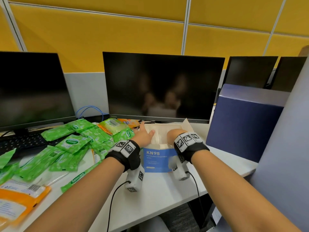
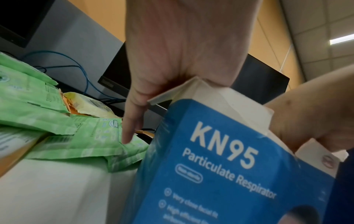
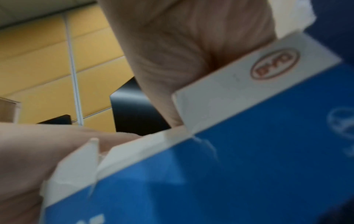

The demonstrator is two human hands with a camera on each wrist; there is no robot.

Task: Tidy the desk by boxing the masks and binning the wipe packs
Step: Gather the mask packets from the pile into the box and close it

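The blue KN95 mask box [image 1: 158, 160] stands open on the white bench [image 1: 160, 195], just in front of the middle monitor [image 1: 163, 86], its pale flaps [image 1: 187, 125] raised. Both hands reach down into its open top. The left hand [image 1: 143, 135] goes in at the left side with thumb and one finger stretched out fairly straight (from the left wrist view one finger hangs outside the box wall, pointing down toward the packs); what the fingers inside touch is hidden. The right hand [image 1: 174, 136] is sunk in at the right side, its fingers out of sight below the rim, so I cannot tell whether it holds anything. White contents [image 1: 156, 138] show between the two hands, too blurred to name surely. Green Sanicare wipe packs [image 1: 71, 143] lie heaped on the bench left of the box, the nearest just beside it, with orange packs [image 1: 18, 201] among them and a keyboard [image 1: 21, 142] partly under the heap. A dark blue box [image 1: 242, 129] stands to the right, apart from the mask box.
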